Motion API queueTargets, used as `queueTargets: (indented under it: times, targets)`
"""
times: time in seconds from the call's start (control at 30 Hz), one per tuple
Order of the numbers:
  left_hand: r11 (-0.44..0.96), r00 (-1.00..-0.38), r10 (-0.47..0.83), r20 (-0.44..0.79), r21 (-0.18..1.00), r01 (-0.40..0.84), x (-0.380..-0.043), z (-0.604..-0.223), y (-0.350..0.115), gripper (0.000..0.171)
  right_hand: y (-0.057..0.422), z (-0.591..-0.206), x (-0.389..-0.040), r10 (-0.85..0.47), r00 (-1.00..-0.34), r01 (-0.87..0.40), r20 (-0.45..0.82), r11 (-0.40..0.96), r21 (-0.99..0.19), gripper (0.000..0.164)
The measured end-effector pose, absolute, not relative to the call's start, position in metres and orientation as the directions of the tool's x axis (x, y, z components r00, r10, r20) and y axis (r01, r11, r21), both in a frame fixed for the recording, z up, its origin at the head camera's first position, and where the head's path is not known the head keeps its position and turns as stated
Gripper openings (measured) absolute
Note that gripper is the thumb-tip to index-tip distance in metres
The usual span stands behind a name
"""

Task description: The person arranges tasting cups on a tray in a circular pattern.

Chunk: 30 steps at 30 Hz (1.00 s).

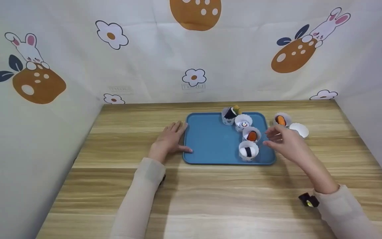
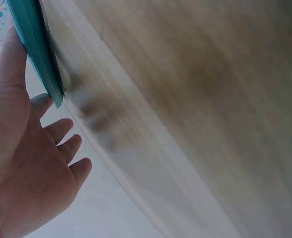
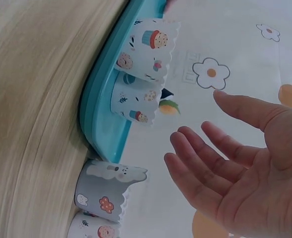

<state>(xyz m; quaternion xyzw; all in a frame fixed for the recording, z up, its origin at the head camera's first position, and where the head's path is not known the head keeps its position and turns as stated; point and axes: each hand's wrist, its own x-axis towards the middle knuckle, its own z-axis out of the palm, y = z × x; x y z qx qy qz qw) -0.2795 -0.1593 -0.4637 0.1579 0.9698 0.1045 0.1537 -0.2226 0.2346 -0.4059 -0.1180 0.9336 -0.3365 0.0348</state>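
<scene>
A blue tray (image 1: 211,139) lies on the table, with several patterned paper cups standing along its right part. My left hand (image 1: 168,139) rests at the tray's left edge, fingers spread, thumb over the rim. My right hand (image 1: 287,142) is just past the tray's right edge, fingers loosely bent, nothing held. The front cup (image 1: 248,156) contains a white piece with a black band. Behind it are a cup (image 1: 245,136) with an orange-red piece, a cup (image 1: 239,127) with a small white roll and a cup (image 1: 227,121) with a dark piece, a yellowish bit beside it.
Right of the tray stand a paper cup (image 1: 287,118) with an orange piece and a white-lined cup (image 1: 302,130), partly behind my right hand. A grey cup (image 3: 99,191) shows by the tray corner in the right wrist view. Printed cloth (image 1: 144,66) walls the table's back and sides.
</scene>
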Motion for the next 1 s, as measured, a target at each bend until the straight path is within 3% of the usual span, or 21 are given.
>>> queueTargets:
  times: [0.23,0.6,1.0]
  targets:
    - [0.927,-0.903,0.341,-0.261,0.253,0.276,-0.279,-0.463,-0.160,0.107,0.245,-0.403,-0.227,-0.170,-0.982,-0.180,0.082,0.715,-0.675,0.034]
    - [0.932,-0.903,0.330,-0.276,0.248,0.265,-0.279,-0.464,-0.160,0.108,0.271,-0.407,-0.241,-0.051,-0.982,-0.171,0.184,0.657,-0.734,0.043]
    - [0.936,-0.905,0.322,-0.279,0.235,0.260,-0.280,-0.464,-0.159,0.108,0.297,-0.417,-0.255,0.027,-0.981,-0.129,0.192,0.646,-0.753,0.049]
